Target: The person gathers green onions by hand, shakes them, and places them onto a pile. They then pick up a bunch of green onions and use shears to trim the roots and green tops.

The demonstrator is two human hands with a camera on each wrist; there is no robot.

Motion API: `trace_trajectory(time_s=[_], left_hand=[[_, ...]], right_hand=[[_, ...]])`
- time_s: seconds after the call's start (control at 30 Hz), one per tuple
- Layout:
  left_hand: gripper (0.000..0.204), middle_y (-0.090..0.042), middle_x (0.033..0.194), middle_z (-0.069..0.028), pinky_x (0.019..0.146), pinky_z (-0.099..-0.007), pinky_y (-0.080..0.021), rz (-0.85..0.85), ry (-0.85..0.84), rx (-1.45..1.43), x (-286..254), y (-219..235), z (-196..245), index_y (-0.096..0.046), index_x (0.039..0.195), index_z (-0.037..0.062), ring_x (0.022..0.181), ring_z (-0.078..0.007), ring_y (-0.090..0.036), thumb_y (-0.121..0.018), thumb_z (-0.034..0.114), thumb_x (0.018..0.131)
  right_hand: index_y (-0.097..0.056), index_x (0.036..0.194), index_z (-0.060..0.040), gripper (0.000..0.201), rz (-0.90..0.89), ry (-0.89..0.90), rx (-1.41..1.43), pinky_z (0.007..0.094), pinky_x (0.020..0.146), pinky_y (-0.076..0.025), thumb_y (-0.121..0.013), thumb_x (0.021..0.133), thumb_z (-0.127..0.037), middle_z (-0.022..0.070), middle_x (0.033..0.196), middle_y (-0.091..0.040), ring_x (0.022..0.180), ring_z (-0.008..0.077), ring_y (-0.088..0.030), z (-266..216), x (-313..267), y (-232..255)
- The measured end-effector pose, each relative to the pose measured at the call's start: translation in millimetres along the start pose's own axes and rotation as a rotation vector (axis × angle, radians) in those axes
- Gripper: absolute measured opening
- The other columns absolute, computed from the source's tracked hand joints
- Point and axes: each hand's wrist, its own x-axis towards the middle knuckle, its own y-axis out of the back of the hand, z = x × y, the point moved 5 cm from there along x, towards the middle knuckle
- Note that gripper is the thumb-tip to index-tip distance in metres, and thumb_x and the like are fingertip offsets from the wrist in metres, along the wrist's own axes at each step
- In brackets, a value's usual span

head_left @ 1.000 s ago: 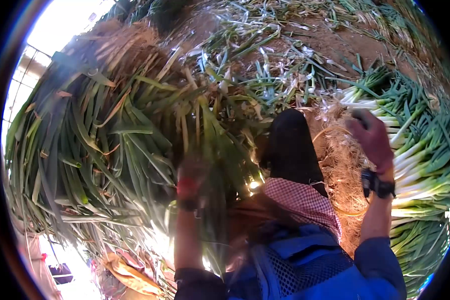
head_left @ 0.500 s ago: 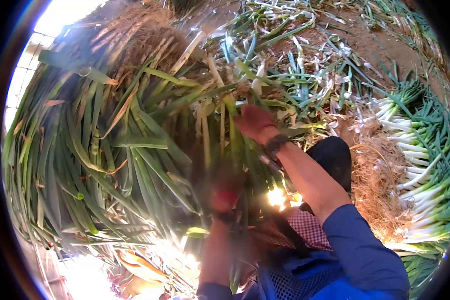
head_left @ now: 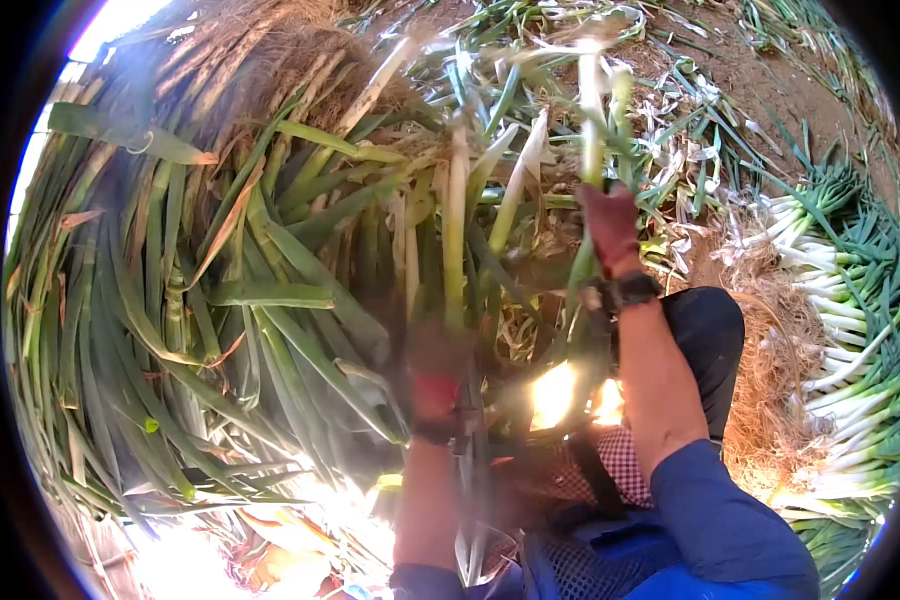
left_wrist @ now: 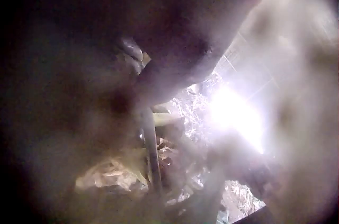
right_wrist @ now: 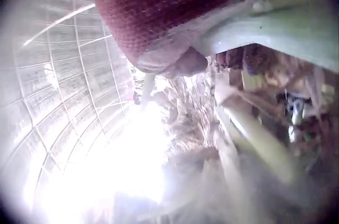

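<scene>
In the head view, my gloved right hand (head_left: 612, 225) grips a long green onion (head_left: 591, 110), its white end pointing up. The right wrist view shows the red knitted glove (right_wrist: 180, 12) with fingers curled round a pale green stalk (right_wrist: 265, 36). My left hand (head_left: 438, 365), blurred and gloved, holds green onions (head_left: 455, 225) by their leaves, which hang below it; their white ends stand above the hand. The left wrist view is dark and hazy, with the glove (left_wrist: 185, 39) over a thin stalk (left_wrist: 151, 150).
A big heap of untrimmed onions (head_left: 160, 260) fills the left side. Cleaned white-stemmed onions (head_left: 845, 330) lie in a row on the right, beside a root pile (head_left: 770, 370). Scraps (head_left: 690, 130) litter the soil behind. A dark-clad knee (head_left: 705, 340) is between the hands.
My right hand went from beside the cleaned row to the onions near my left hand, then moved back right with an onion in it. My left hand has shifted slightly right.
</scene>
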Motion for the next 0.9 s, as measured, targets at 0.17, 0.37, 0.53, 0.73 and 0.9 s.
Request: trace_trajectory(time_s=[0.17, 0.37, 0.53, 0.73, 0.9], left_hand=[[0.046, -0.077, 0.092, -0.011, 0.074, -0.032, -0.057, -0.022, 0.015, -0.102, -1, -4, 8, -0.071, 0.119, -0.0046, 0.079, -0.0163, -0.071, -0.079, 0.015, 0.078], [0.044, -0.074, 0.09, -0.0064, 0.071, -0.0277, -0.055, -0.051, 0.144, -0.46, -20, 34, 13, -0.07, 0.123, -0.0063, 0.077, -0.0116, -0.067, -0.076, 0.008, 0.081], [0.044, -0.073, 0.09, -0.0053, 0.069, -0.0249, -0.054, -0.032, 0.055, -0.397, -28, 46, 26, -0.069, 0.125, -0.0064, 0.075, -0.0083, -0.065, -0.074, 0.005, 0.083], [0.048, -0.072, 0.087, -0.0015, 0.069, -0.0255, -0.054, -0.231, -0.031, -0.199, -54, -1, 35, -0.068, 0.13, -0.0021, 0.074, -0.0072, -0.064, -0.076, 0.012, 0.085], [0.045, -0.073, 0.101, -0.0078, 0.078, -0.0311, -0.055, -0.38, 0.196, -0.632, -28, -20, -20, -0.068, 0.132, 0.002, 0.089, -0.012, -0.069, -0.072, 0.023, 0.092]], right_hand=[[-0.074, 0.098, 0.0021, 0.038, -0.512, -0.246, 0.24, 0.0319, 0.055, -0.053, -0.072, 0.093, -0.036, 0.0098, 0.081, -0.072, 0.062, 0.0158, -0.065, -5, -49, -8], [-0.073, 0.096, 0.0022, 0.03, -0.637, -0.391, 0.376, 0.0323, 0.046, -0.051, -0.078, 0.088, -0.026, 0.0077, 0.073, -0.067, 0.054, 0.0181, -0.064, 23, -71, -60], [-0.074, 0.094, -0.0009, 0.033, -0.783, -0.207, 0.306, 0.0316, 0.045, -0.048, -0.082, 0.088, -0.032, 0.0063, 0.075, -0.068, 0.053, 0.0157, -0.062, -5, -93, -73], [-0.077, 0.101, -0.0016, 0.033, -0.947, -0.177, 0.155, 0.0278, 0.061, -0.053, -0.08, 0.09, -0.033, 0.0051, 0.083, -0.073, 0.07, 0.0124, -0.067, -17, -97, -67], [-0.077, 0.105, 0.0002, 0.031, -0.815, 0.363, 0.44, 0.0297, 0.071, -0.058, -0.079, 0.09, -0.027, 0.01, 0.093, -0.075, 0.077, 0.017, -0.071, -10, -67, -39]])
